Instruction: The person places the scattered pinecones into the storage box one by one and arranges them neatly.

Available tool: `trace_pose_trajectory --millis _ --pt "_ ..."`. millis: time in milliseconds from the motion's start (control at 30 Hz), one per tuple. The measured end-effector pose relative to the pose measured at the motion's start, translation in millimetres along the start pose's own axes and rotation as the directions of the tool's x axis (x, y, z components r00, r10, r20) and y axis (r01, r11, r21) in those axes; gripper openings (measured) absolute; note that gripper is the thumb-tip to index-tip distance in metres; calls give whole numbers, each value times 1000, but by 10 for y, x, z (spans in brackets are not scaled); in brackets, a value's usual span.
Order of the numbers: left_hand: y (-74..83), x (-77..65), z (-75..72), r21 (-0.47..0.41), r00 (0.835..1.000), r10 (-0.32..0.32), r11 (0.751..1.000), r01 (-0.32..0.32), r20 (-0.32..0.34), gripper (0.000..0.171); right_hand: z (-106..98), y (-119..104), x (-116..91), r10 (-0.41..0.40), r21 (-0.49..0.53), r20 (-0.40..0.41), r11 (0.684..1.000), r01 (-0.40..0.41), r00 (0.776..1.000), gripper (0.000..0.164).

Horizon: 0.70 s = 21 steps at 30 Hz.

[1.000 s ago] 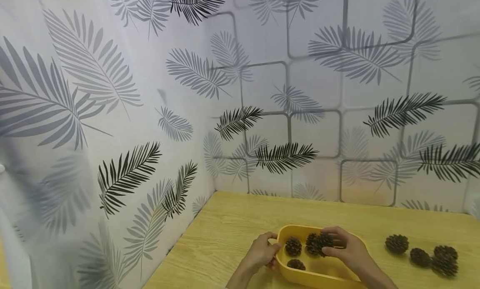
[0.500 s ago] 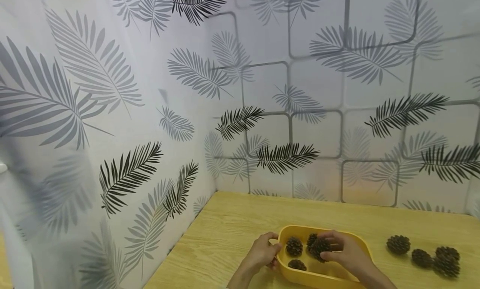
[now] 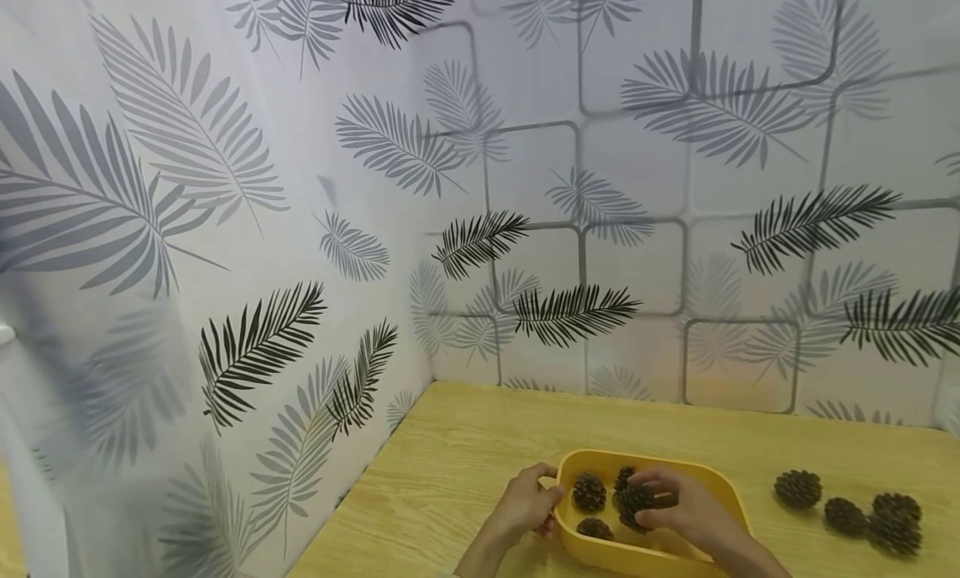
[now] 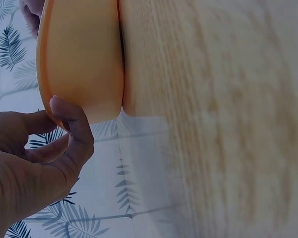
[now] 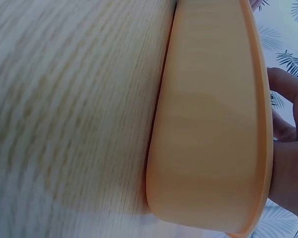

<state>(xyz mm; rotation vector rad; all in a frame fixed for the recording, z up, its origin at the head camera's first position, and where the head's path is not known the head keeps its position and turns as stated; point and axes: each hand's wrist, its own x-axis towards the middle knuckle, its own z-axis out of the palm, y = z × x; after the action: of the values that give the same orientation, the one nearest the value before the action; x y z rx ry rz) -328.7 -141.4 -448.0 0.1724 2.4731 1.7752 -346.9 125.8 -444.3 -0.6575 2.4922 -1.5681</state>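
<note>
The wood-grained worktop (image 3: 442, 453) carries a yellow basin (image 3: 630, 555), its long axis running roughly from 10 to 4 o'clock in the head view. The left hand (image 3: 525, 505) is at the basin's 9 o'clock end, its grip pinching the rim between thumb and fingers. The right hand (image 3: 686, 505) reaches over the basin from about 4 o'clock. Loose cones (image 3: 798, 489) lie on the worktop at 3 o'clock, outside the basin. The right grip curls about a dark pine cone (image 3: 634, 510), thumb at its 4 o'clock and fingers at its 1; how firmly, I cannot tell. This cone lies at 9 o'clock from the right palm, within the basin's walls, and looks too round to show a clear long axis. A partly covered cone (image 3: 624, 476) sits close by at 11 o'clock; two smaller-looking cones (image 3: 588, 493) lie apart at 10 and 8.
</note>
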Motion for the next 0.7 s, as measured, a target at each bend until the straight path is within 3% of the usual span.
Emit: trace_pose_trajectory --millis 300,533,700 --pt "-2 -6 4 -1 1000 2 1000 -2 -4 34 2 40 28 20 -20 18 1000 -19 1000 45" --pt "-12 3 4 -1 1000 2 1000 -2 -3 34 12 62 46 93 -10 25 996 -93 995 46" --pt "-10 3 3 0 1000 -2 1000 2 -2 35 27 51 29 81 -53 34 995 -80 996 45"
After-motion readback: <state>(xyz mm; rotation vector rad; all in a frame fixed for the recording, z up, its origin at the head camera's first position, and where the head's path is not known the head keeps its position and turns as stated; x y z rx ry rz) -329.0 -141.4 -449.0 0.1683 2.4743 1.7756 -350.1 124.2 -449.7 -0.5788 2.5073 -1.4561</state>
